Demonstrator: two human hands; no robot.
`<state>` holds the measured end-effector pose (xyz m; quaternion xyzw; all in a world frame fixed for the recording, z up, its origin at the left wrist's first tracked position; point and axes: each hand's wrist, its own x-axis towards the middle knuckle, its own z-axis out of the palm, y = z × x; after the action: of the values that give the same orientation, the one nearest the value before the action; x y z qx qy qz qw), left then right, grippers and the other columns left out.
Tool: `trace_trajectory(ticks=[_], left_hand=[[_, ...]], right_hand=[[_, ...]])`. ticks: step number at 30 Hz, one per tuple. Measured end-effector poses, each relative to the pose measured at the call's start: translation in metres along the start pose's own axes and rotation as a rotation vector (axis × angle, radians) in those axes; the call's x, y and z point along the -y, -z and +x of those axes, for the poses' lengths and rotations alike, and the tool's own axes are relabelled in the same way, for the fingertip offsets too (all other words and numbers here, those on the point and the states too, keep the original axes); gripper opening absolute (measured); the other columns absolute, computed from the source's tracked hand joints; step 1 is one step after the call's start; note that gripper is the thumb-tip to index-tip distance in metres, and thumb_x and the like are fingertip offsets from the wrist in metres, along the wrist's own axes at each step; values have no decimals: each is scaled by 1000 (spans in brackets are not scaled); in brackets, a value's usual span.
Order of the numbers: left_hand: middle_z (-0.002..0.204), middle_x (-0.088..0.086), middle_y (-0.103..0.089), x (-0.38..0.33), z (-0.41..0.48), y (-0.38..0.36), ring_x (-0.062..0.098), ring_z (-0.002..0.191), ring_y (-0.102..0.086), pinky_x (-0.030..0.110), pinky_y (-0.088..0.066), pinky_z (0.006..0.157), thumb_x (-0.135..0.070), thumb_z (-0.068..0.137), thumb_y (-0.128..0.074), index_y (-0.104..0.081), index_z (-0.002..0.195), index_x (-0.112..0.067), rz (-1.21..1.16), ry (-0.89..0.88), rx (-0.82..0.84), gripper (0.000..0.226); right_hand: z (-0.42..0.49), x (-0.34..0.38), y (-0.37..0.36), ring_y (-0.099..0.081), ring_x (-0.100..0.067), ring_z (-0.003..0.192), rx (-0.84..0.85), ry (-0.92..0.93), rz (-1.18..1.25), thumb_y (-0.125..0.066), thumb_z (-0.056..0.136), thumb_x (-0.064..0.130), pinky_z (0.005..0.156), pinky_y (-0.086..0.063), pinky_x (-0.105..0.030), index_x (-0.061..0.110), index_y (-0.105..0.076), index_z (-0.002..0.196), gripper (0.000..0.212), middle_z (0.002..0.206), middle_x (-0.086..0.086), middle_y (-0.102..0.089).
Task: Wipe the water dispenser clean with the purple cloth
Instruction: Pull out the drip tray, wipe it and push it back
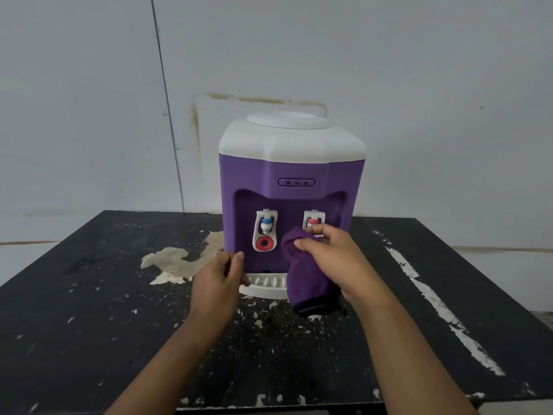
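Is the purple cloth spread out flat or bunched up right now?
Bunched up. The right hand grips the purple cloth in a wad, its dark-hemmed end hanging over the drip tray.
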<state>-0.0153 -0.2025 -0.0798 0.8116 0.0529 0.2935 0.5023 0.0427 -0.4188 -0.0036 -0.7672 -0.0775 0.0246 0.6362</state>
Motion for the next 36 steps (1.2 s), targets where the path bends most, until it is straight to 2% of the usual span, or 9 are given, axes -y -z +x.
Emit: trace_trajectory(ticks=[4,7,9,14,18,25,29,32,36], left_hand=[[108,-9,-81,-27,4,3,6,99,-76,36,-58,87,-88,85,-52,-71,116,-27,-305,219,354,71],[115,2,-81,-46,6,5,18,107,-78,31,-64,86,-73,93,-62,-74,123,-20,-473,237,442,62],[112,1,-83,-55,7,10,17,104,-80,25,-64,78,-59,92,-69,-77,119,-22,-491,174,419,47],[105,-1,-84,-66,14,25,15,99,-81,30,-66,80,-43,92,-75,-83,111,-25,-425,89,343,28],[104,-13,-83,-72,21,35,5,98,-79,30,-65,87,-39,93,-78,-84,113,-35,-343,51,258,22],[96,-13,-83,-85,34,43,6,92,-78,34,-64,89,-33,97,-78,-84,111,-38,-229,-42,229,16],[98,-12,-82,-90,39,50,4,93,-77,27,-59,85,-33,102,-71,-77,104,-33,-184,-81,287,7],[98,-4,-82,-94,41,56,13,93,-78,34,-58,87,-34,106,-65,-72,100,-27,-235,-31,373,11],[105,1,-83,-99,44,63,23,100,-79,40,-62,94,-19,107,-62,-66,116,-19,-259,-55,462,9]], right_hand=[[-10,4,-18,-79,-13,107,47,44,135,-83,97,31,99,-63,-38,36,-77,114,19,110,12,-84],[-19,6,-32,-80,-13,109,81,73,196,-80,100,26,105,-62,-42,32,-77,119,21,113,11,-84],[-24,7,-39,-79,-11,108,82,90,207,-78,102,24,104,-63,-42,33,-76,119,20,113,12,-84],[-29,13,-37,-79,-13,111,89,114,241,-79,101,22,102,-64,-42,33,-76,118,20,114,11,-84],[-31,19,-30,-81,-17,107,168,138,251,-84,96,17,85,-68,-37,39,-80,109,25,116,6,-81],[-28,27,-25,-80,-21,114,311,165,224,-87,88,6,97,-66,-42,43,-65,141,68,126,-1,-81],[-28,37,-18,-81,-12,107,328,210,47,-88,92,26,88,-66,-27,41,-74,127,41,117,8,-83],[-27,45,-8,-80,-3,88,256,261,-126,-90,89,41,71,-60,-14,41,-82,102,16,97,15,-82],[-27,54,0,-76,2,80,278,277,-234,-90,87,47,66,-54,-10,38,-82,92,13,89,15,-81]])
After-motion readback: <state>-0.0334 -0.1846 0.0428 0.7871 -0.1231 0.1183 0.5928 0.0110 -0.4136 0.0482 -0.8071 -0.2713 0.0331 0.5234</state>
